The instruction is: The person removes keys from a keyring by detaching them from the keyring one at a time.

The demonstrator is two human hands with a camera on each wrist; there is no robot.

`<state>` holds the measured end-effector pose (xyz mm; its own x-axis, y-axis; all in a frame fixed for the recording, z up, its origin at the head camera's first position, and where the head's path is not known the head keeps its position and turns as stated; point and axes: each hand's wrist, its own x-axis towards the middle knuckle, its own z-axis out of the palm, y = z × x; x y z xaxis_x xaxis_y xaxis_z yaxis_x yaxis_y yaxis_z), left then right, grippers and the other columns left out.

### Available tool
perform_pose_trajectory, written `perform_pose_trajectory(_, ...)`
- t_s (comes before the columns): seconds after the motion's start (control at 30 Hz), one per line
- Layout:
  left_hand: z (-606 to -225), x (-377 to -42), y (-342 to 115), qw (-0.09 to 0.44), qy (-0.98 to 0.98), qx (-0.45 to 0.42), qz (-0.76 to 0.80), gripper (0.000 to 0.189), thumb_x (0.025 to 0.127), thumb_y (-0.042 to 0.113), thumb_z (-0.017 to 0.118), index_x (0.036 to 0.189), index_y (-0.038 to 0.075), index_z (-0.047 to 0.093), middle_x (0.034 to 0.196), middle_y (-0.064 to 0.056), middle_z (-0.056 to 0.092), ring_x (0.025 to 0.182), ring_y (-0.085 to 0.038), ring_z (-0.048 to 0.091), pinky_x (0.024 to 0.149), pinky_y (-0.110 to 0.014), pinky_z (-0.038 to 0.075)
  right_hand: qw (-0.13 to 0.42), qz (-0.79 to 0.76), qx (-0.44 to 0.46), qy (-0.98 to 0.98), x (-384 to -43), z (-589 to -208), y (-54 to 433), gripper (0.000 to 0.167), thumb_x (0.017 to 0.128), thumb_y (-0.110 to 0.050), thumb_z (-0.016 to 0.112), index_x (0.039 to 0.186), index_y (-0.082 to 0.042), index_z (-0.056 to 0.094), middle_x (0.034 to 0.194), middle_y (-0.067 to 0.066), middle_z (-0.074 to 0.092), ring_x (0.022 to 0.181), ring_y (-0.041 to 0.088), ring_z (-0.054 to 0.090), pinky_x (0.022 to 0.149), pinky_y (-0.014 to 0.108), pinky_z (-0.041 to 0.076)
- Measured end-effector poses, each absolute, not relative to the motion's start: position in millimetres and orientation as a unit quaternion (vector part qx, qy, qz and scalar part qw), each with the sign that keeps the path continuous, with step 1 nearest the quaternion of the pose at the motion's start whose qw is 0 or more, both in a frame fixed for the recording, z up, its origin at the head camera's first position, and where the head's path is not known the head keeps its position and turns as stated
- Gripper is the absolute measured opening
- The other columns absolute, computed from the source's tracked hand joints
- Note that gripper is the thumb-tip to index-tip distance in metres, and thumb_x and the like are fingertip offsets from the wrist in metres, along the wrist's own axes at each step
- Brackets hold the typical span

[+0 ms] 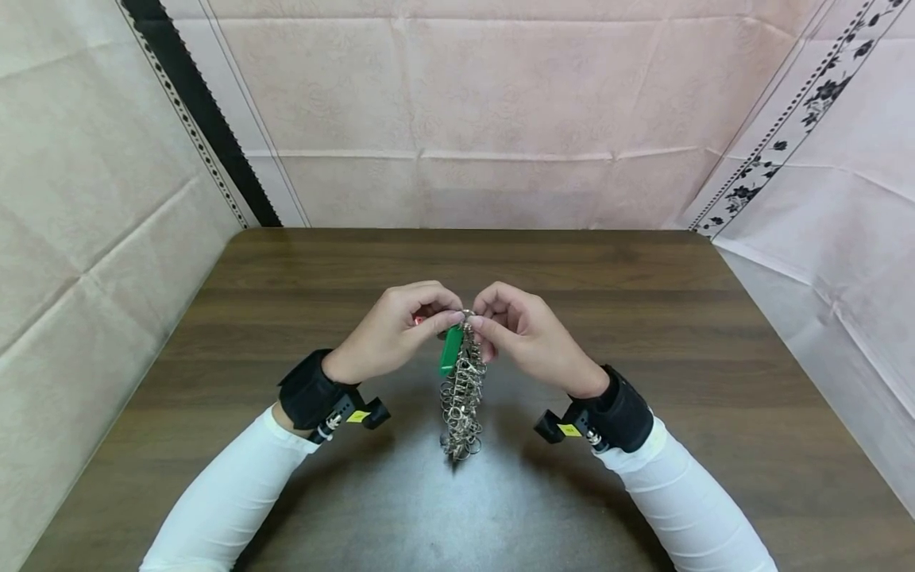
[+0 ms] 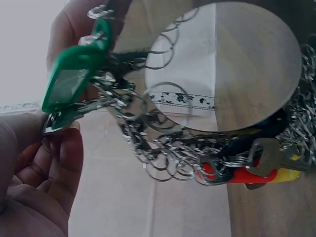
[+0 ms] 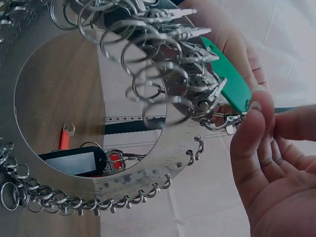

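Note:
Both hands meet over the table at the top of a flat metal key ring plate point(image 3: 177, 133), upright and edge-on in the head view. Numbers are stamped on it, and many small split rings and snap clasps point(image 1: 463, 405) hang around it. The left hand point(image 1: 389, 330) pinches a small metal piece beside a green key tag point(image 1: 450, 352). Between thumb and finger, the right hand point(image 3: 276, 168) pinches a small metal clasp at the plate's edge, close to the green tag. Fingers partly hide the exact contact in the head view.
On the plate's far side, a red tag point(image 2: 242, 174), a yellow tag point(image 2: 286, 175) and a dark tag point(image 3: 74, 163) hang. Below is a brown wooden table point(image 1: 343, 508). Pale cloth point(image 1: 500, 95) surrounds the table at the back and sides.

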<state>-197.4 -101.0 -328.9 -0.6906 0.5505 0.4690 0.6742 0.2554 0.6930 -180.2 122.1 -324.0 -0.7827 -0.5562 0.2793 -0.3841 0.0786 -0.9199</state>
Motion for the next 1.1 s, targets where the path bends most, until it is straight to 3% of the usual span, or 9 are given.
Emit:
perform_pose_trajectory(0.23,-326.0,-193.3,-100.7,0.051,-0.793,-0.384,-0.470,0.005,0.098,0.006,0.064,0.100,0.004,0.068,0.091,-0.005,0.064,0.078,-0.014,0.054,0.069,-0.025,0.047,0.076,-0.570,-0.339,0.745,-179.9,-322.8,124.1,0.006,0.102,-0.001,0.056,0.104,0.004,0.057,0.077,0.013,0.058,0.061,0.019,0.058,0.059,0.029,0.054)
perform_pose_trajectory(0.47,-322.8,-192.9,-100.3,0.043,-0.796,-0.367,-0.480,0.009,0.098,0.007,0.065,0.103,0.005,0.071,0.094,-0.005,0.069,0.080,-0.013,0.061,0.072,-0.027,0.054,0.095,-0.570,-0.345,0.740,-179.4,-321.7,127.2,0.007,0.102,-0.002,0.055,0.103,0.005,0.057,0.076,0.014,0.058,0.057,0.024,0.059,0.055,0.030,0.054)
perform_pose_trajectory(0.7,-324.4,-194.2,-104.1,0.016,-0.799,-0.376,-0.469,0.012,0.095,0.007,0.069,0.106,0.007,0.073,0.098,-0.003,0.071,0.083,-0.011,0.062,0.073,-0.024,0.054,0.099,-0.589,-0.329,0.732,-180.8,-322.3,127.1,0.006,0.102,-0.001,0.055,0.103,0.003,0.058,0.078,0.016,0.061,0.060,0.025,0.065,0.061,0.034,0.059)
perform_pose_trajectory(1.1,-326.3,-193.2,-100.8,0.088,-0.797,-0.385,-0.458,0.006,0.093,0.008,0.072,0.099,0.008,0.075,0.089,0.000,0.070,0.077,-0.009,0.059,0.067,-0.022,0.050,0.143,-0.605,-0.329,0.710,-183.0,-321.1,127.9,0.013,0.105,-0.006,0.050,0.105,0.005,0.058,0.081,0.016,0.063,0.064,0.021,0.068,0.063,0.039,0.059)
